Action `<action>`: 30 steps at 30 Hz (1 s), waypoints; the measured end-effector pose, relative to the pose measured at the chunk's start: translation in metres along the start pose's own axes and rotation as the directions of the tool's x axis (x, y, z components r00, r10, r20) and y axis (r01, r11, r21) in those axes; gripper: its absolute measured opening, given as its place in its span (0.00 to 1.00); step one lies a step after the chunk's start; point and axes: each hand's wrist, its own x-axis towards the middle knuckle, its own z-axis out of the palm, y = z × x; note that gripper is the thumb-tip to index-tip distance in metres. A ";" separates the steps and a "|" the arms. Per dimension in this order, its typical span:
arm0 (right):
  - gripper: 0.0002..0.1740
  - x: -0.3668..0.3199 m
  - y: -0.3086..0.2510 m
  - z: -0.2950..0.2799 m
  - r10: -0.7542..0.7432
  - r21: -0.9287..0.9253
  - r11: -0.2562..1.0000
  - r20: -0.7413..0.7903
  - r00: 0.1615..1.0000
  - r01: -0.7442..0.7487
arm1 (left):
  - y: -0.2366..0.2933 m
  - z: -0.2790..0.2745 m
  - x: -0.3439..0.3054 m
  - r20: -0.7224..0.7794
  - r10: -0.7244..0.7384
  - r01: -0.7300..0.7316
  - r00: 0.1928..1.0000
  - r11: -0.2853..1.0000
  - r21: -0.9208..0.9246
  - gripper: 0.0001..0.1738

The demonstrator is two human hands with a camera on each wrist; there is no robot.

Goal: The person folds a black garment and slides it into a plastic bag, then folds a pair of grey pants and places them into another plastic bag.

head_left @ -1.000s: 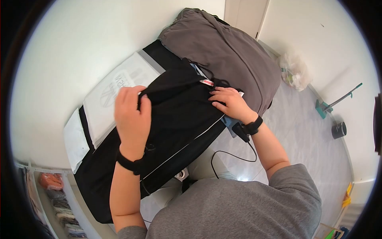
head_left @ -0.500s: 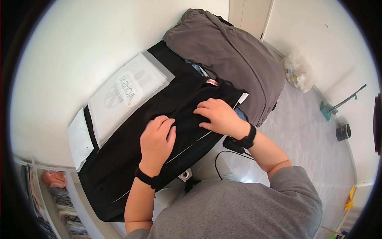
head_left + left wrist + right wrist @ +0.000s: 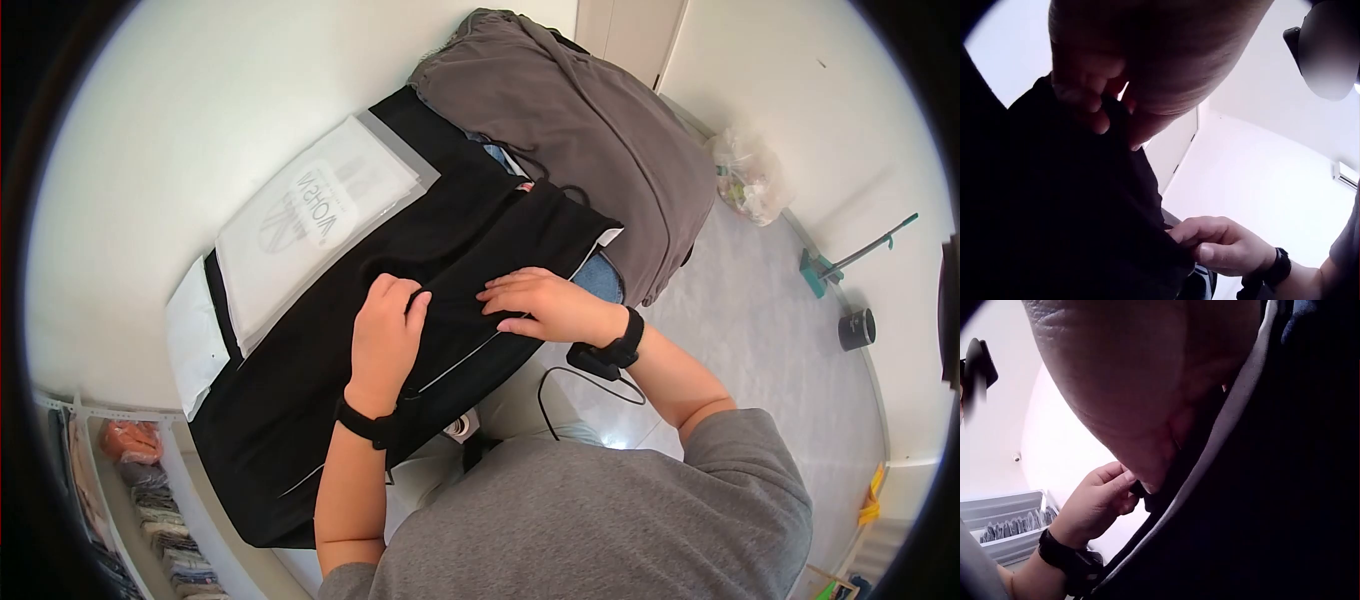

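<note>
Black trousers with thin white piping (image 3: 450,240) lie spread across the surface in front of the person. The left hand (image 3: 387,330) pinches a fold of the black cloth (image 3: 1079,206) between thumb and curled fingers; in the right wrist view this left hand (image 3: 1100,503) holds the cloth's edge. To its right, the right hand (image 3: 550,305) pinches the same cloth near the piping, thumb below its fingers, as the left wrist view also shows the right hand (image 3: 1225,244). A white label (image 3: 608,237) shows at the garment's right end.
Clear printed bags (image 3: 310,210) and a white sheet (image 3: 196,335) lie along the wall side. A large grey cloth bundle (image 3: 590,130) stands behind, with blue denim (image 3: 598,280) at its edge. Shelves (image 3: 165,500) stand lower left. A black cable (image 3: 600,375) hangs by the right wrist.
Both hands have come down and closer together over the garment; the left moved right from the bags' edge. The raised fold now lies flatter, and the bags are more uncovered.
</note>
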 end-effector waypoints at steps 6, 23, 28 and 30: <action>0.09 -0.002 0.011 -0.045 0.014 -0.370 0.907 -0.450 0.893 -0.200 | 0.004 -0.019 0.003 -0.017 -0.131 0.132 0.991 0.990 0.055 0.09; 0.12 -0.052 0.035 -0.064 0.638 0.171 0.671 -0.629 0.445 -0.721 | 0.010 -0.005 0.010 0.033 -0.163 0.161 0.986 0.986 0.052 0.09; 0.11 -0.046 0.033 -0.060 0.558 0.049 0.645 -0.712 0.426 -0.762 | 0.002 -0.001 0.004 0.145 -0.099 0.088 0.985 0.993 0.080 0.12; 0.15 -0.043 0.027 -0.063 0.559 -0.112 0.566 -0.676 0.480 -0.817 | 0.002 -0.001 0.004 0.155 -0.087 0.071 0.984 0.992 0.109 0.14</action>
